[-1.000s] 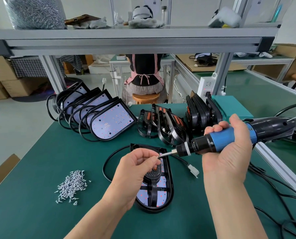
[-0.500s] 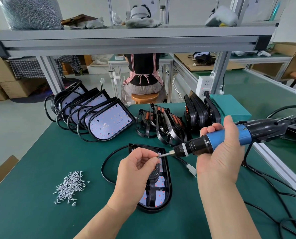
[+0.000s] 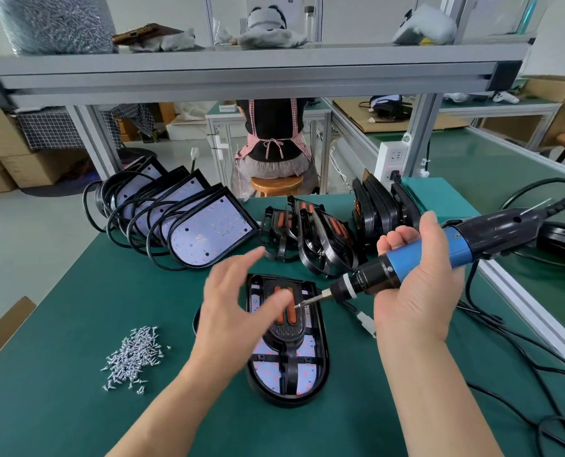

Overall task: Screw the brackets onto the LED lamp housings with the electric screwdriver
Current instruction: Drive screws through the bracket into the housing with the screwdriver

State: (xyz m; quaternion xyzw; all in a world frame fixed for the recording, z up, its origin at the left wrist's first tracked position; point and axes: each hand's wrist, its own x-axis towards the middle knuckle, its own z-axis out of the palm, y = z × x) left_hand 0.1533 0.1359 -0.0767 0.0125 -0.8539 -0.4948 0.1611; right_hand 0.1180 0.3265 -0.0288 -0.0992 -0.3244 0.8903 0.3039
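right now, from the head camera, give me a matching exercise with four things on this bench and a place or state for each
Things
1. electric screwdriver
2. loose screws
3. lamp housing
4. left hand

Places or states
A. lying flat at the middle of the green mat
B. open, fingers spread
C. gripped by the right hand
D. heaped towards the mat's left side

Pairs: 1-C, 2-D, 3-A, 4-B
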